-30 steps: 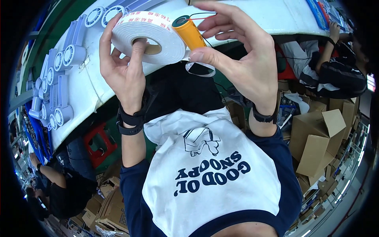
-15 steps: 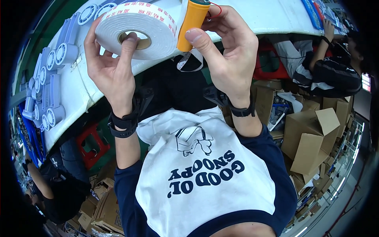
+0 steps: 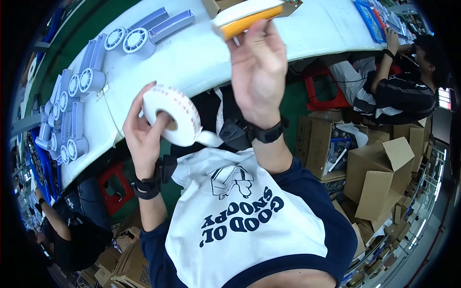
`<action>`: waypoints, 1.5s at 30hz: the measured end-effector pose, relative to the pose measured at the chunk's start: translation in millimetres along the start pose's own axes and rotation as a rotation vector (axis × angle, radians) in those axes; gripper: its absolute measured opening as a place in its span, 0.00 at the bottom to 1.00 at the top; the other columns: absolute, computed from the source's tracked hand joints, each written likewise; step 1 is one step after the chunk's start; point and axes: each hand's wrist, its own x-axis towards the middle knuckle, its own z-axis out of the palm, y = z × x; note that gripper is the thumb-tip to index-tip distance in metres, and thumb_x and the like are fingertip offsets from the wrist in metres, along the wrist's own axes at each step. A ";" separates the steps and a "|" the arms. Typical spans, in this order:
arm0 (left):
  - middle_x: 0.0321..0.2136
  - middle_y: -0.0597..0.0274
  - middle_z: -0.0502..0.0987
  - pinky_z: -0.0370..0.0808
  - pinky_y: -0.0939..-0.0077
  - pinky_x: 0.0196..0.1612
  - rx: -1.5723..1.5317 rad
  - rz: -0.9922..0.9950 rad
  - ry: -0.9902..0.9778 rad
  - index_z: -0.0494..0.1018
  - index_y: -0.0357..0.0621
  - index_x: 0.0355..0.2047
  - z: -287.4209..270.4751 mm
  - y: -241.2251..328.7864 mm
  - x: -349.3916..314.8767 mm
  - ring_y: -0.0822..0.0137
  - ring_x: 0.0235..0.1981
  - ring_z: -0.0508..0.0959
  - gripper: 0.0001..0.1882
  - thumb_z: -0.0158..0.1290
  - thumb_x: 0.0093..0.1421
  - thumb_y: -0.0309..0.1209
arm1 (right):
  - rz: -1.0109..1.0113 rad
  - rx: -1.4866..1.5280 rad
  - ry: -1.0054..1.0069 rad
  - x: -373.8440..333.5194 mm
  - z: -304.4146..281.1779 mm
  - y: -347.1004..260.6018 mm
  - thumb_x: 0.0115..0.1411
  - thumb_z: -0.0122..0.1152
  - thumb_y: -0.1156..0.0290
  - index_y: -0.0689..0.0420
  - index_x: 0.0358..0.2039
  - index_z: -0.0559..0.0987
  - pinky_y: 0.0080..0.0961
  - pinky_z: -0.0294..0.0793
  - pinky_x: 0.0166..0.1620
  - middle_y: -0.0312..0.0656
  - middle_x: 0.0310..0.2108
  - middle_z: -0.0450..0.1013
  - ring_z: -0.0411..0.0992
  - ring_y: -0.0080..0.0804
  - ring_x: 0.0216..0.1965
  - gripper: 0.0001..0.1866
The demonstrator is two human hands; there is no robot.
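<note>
My left hand grips a roll of white double-sided foam tape with red print, the thumb pushed into its core. A short loose end of tape sticks out from the roll near my shirt. Farther up, my right hand holds an orange cylindrical battery pack between thumb and fingers, over the table's far part. A white strip of foam tape lies along the pack's upper side. The pack is slightly blurred, and some right fingers are hidden behind the hand.
Lilac plastic housings with round fan-like ends line the left of the white-covered table. An open cardboard box stands at the far edge. Cartons and a red stool are on the right. Co-workers sit at both sides.
My hands have parted. The right hand carried the battery pack up and away, turning it nearly level; the left lowered the tape roll toward my body. The pack now has separated from the roll.
</note>
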 end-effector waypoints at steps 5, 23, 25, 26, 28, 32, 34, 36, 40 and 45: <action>0.57 0.49 0.70 0.67 0.66 0.59 0.240 -0.184 0.202 0.66 0.40 0.62 -60.0 10.6 11.3 0.60 0.55 0.72 0.30 0.56 0.57 0.23 | 0.084 0.152 -0.011 15.4 -14.4 -22.5 0.67 0.56 0.67 0.63 0.63 0.63 0.35 0.71 0.60 0.53 0.52 0.72 0.72 0.37 0.55 0.27; 0.45 0.53 0.72 0.69 0.56 0.52 1.187 0.458 -0.321 0.76 0.47 0.45 15.6 25.0 123.2 0.52 0.48 0.73 0.18 0.60 0.53 0.21 | 0.112 -0.362 -0.089 -14.8 -63.2 -37.2 0.61 0.66 0.70 0.61 0.60 0.66 0.26 0.74 0.52 0.49 0.47 0.73 0.73 0.31 0.47 0.28; 0.45 0.53 0.72 0.68 0.56 0.53 1.143 0.450 -0.389 0.76 0.47 0.45 20.5 25.5 114.5 0.52 0.49 0.72 0.18 0.59 0.53 0.20 | 0.115 -0.384 -0.083 -14.5 -66.4 -37.5 0.61 0.66 0.71 0.61 0.59 0.67 0.25 0.74 0.52 0.49 0.47 0.73 0.73 0.30 0.46 0.28; 0.45 0.53 0.71 0.67 0.56 0.53 1.140 0.477 -0.379 0.76 0.46 0.44 22.3 22.5 110.8 0.52 0.49 0.72 0.17 0.59 0.53 0.20 | 0.116 -0.395 -0.088 -13.5 -67.8 -37.1 0.61 0.66 0.72 0.61 0.59 0.67 0.25 0.74 0.52 0.49 0.47 0.73 0.73 0.30 0.46 0.28; 0.46 0.52 0.70 0.66 0.57 0.54 1.130 0.538 -0.355 0.76 0.45 0.43 25.3 17.1 105.1 0.52 0.50 0.71 0.16 0.58 0.54 0.19 | 0.127 -0.419 -0.101 -11.6 -68.5 -33.4 0.60 0.66 0.72 0.61 0.59 0.68 0.24 0.74 0.52 0.48 0.48 0.73 0.73 0.29 0.46 0.27; 0.47 0.55 0.70 0.65 0.62 0.55 1.173 0.538 -0.293 0.75 0.44 0.42 31.6 11.9 99.5 0.53 0.52 0.70 0.13 0.56 0.56 0.21 | 0.128 -0.504 -0.151 -4.7 -65.4 -29.4 0.59 0.67 0.74 0.61 0.57 0.70 0.23 0.74 0.51 0.44 0.48 0.74 0.73 0.26 0.46 0.26; 0.47 0.55 0.70 0.64 0.61 0.56 1.087 0.492 -0.289 0.75 0.43 0.41 32.0 12.1 98.2 0.53 0.52 0.70 0.11 0.57 0.56 0.22 | 0.120 -0.574 -0.183 -0.8 -63.2 -30.7 0.58 0.68 0.75 0.60 0.56 0.71 0.22 0.75 0.49 0.42 0.48 0.74 0.73 0.25 0.45 0.26; 0.47 0.55 0.70 0.63 0.60 0.58 0.934 0.401 -0.284 0.75 0.41 0.39 31.8 14.7 99.3 0.53 0.53 0.69 0.09 0.58 0.57 0.24 | 0.088 -0.663 -0.206 8.5 -62.4 -33.9 0.59 0.67 0.75 0.60 0.54 0.73 0.22 0.76 0.47 0.41 0.46 0.76 0.74 0.24 0.43 0.23; 0.46 0.54 0.69 0.62 0.55 0.56 0.482 0.119 -0.277 0.76 0.38 0.34 26.0 18.9 103.7 0.55 0.50 0.69 0.07 0.60 0.55 0.24 | 0.059 -0.904 -0.278 37.6 -34.5 -48.3 0.58 0.66 0.76 0.61 0.49 0.77 0.21 0.77 0.43 0.40 0.40 0.78 0.76 0.24 0.38 0.17; 0.43 0.57 0.70 0.61 0.56 0.56 0.424 0.172 -0.274 0.76 0.38 0.33 29.4 12.4 106.2 0.57 0.47 0.72 0.07 0.61 0.55 0.25 | 0.147 -1.086 -0.409 70.6 -8.8 -52.0 0.56 0.67 0.78 0.62 0.48 0.78 0.21 0.76 0.41 0.41 0.39 0.78 0.76 0.26 0.36 0.18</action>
